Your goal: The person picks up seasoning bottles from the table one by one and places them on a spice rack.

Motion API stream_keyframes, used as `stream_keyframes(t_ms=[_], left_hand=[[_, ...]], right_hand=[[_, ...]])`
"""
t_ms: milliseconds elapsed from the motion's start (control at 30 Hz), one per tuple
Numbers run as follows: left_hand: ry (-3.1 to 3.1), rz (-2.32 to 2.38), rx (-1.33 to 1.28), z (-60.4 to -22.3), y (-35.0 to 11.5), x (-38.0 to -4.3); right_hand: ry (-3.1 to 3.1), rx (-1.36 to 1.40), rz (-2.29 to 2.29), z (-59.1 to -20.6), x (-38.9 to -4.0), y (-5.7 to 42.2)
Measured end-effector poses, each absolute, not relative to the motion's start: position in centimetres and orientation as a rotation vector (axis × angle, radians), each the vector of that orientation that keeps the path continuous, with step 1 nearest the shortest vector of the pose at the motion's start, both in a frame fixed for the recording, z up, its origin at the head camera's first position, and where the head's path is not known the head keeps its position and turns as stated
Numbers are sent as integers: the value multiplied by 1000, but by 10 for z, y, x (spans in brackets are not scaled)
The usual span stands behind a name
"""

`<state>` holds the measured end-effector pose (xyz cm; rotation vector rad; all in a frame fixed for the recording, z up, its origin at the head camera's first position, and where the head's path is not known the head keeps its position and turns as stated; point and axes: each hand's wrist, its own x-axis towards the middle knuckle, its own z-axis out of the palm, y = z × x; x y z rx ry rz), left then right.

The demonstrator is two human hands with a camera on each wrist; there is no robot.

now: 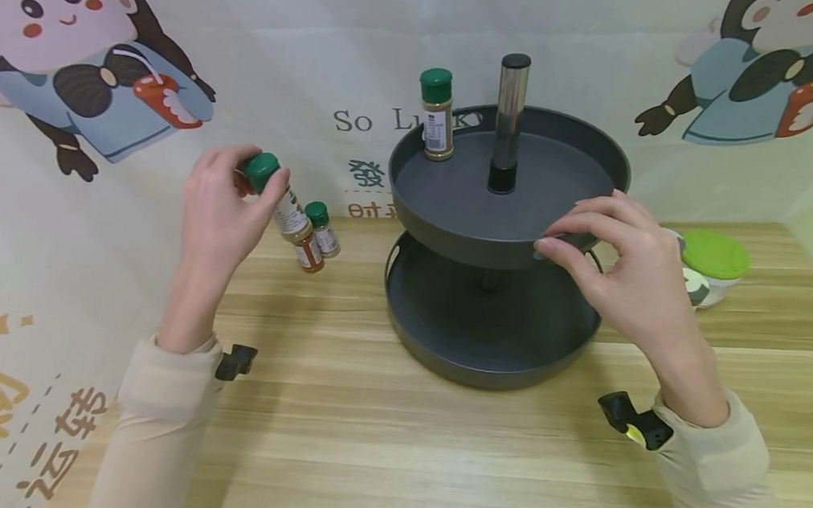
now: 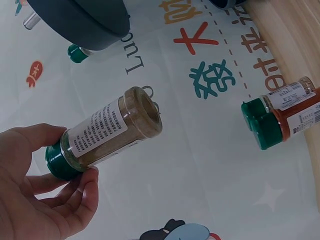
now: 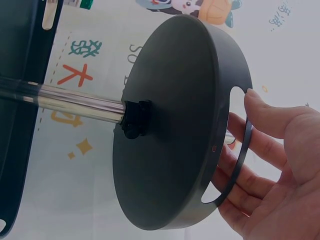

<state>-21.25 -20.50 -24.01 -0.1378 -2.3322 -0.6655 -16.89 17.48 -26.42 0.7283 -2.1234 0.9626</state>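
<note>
My left hand (image 1: 221,201) holds a spice jar (image 2: 111,131) by its green cap. The jar tilts with its base away from the hand, and a brownish powder shows through its wall. In the head view it overlaps two smaller-looking jars on the table, a red-orange one (image 1: 309,255) and a pale one (image 1: 326,237). My right hand (image 1: 627,261) grips the upper tray (image 1: 454,202) of a dark two-tier rack at its handle cutout, with the thumb on the rim and fingers through the slot (image 3: 235,167). Another green-capped jar (image 1: 438,132) stands upright on that tray, left of the post.
The rack's metal post (image 1: 510,126) rises through the upper tray. Below it, the wider-set lower tray (image 1: 473,324) stands on the wooden table (image 1: 389,454). A tub with a light-green lid (image 1: 717,255) is behind the right hand. A printed cloth (image 1: 286,58) hangs behind.
</note>
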Motion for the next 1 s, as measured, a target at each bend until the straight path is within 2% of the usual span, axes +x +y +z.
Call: stream_keyframes(t_ms=[1000], left_hand=[[-2244,-675,-256,-197,-166,-212]], right_hand=[[-2128,720,947,-265,-169,174]])
